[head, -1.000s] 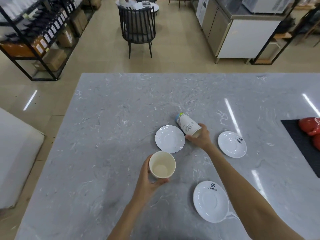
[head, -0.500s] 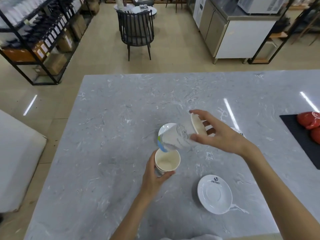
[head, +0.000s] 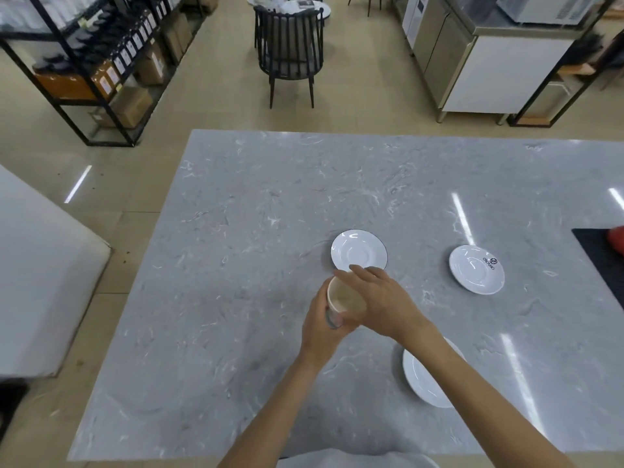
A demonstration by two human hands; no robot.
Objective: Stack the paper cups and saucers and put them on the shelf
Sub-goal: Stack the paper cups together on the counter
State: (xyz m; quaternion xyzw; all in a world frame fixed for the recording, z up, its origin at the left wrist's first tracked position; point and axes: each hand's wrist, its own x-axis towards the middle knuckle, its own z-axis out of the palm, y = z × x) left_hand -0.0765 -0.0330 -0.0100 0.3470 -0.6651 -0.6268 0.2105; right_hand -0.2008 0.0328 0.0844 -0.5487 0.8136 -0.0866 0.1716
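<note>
Two paper cups (head: 341,300) sit nested one inside the other, upright, in the middle of the grey marble table (head: 236,265). My left hand (head: 320,327) wraps around the lower part of the cups. My right hand (head: 378,300) rests over the rim of the top cup from the right. One white saucer (head: 358,251) lies just beyond the cups. A second saucer (head: 476,269), with a logo, lies to the right. My right forearm partly covers a third saucer (head: 423,380) near me.
A black mat (head: 604,261) with a red object (head: 618,239) lies at the table's right edge. Beyond the table stand a black chair (head: 289,52), black shelving (head: 91,65) at the left and a steel counter (head: 489,62) at the right.
My right hand lifted the lying cup, tipped it upright and pushed it down into the cup held by my left hand. The camera view shifted closer.
</note>
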